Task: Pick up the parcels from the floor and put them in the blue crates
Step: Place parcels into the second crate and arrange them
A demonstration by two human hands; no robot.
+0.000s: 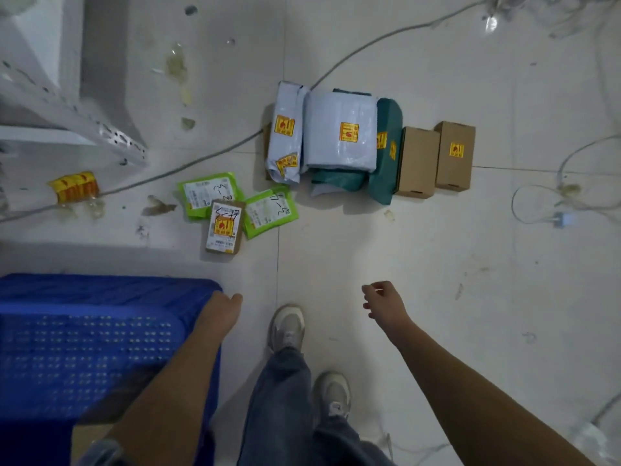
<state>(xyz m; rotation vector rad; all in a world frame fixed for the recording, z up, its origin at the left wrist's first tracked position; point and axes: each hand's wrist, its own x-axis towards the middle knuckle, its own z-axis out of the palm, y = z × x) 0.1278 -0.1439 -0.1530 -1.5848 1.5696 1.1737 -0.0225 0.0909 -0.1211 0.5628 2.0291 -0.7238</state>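
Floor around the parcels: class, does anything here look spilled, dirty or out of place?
Yes. Yellowish stains and dried smears mark the tiles at upper left. A grey cable trails across the floor and runs under the parcel stack. A small brown box lies askew across two green mailers.

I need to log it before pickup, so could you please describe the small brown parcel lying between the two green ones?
The small brown parcel looks like flat cardboard. It lies face up on the floor, a white label with black handwriting and a yellow-red sticker covering most of its top. Its upper corners overlap both green mailers. No hand touches it.
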